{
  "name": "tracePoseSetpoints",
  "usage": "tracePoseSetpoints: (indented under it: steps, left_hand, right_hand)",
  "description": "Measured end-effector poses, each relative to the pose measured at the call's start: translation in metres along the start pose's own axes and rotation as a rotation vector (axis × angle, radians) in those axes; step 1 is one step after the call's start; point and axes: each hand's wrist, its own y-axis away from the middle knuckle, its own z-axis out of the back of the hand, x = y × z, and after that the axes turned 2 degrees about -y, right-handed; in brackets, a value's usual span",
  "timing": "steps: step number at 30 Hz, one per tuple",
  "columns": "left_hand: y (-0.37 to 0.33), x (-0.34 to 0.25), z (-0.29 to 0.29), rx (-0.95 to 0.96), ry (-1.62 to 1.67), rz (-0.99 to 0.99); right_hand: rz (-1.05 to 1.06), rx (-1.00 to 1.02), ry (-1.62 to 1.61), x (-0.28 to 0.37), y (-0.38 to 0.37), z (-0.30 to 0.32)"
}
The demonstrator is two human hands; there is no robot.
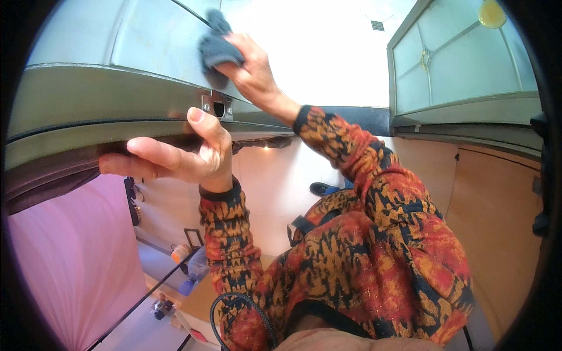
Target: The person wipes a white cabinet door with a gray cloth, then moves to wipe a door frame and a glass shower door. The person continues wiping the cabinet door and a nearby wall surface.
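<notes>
My right hand (254, 73) is closed around a dark grey-blue cloth (219, 51), bunched up against the pale panel (155, 44) of a door at upper left. The cloth looks slightly blurred. Lower down, my left hand (190, 151) is empty, its fingers apart and stretched out beside the door's metal edge (70, 99). Whether those fingertips touch the edge I cannot tell. Between my two hands, a metal latch plate (206, 105) with a dark square opening is set in the door edge.
A second framed door (462, 58) with a round yellow ornament (492, 13) stands at upper right. Pink fabric (82, 257) hangs at lower left, near a cardboard box (202, 298). A brown panel (497, 216) is at right. Below my arms is a dark shoe (319, 188) on the pale floor.
</notes>
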Motion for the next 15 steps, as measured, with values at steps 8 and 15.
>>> tracePoseSetpoints:
  steps: [8, 15]
  left_hand:
    - [-0.003, -0.004, -0.005, -0.011, 0.009, -0.025]
    - [-0.002, -0.011, -0.019, -0.002, 0.031, -0.071]
  right_hand:
    - [-0.985, 0.184, 0.315, -0.058, 0.143, 0.069]
    - [-1.148, -0.268, 0.214, -0.063, 0.191, 0.081]
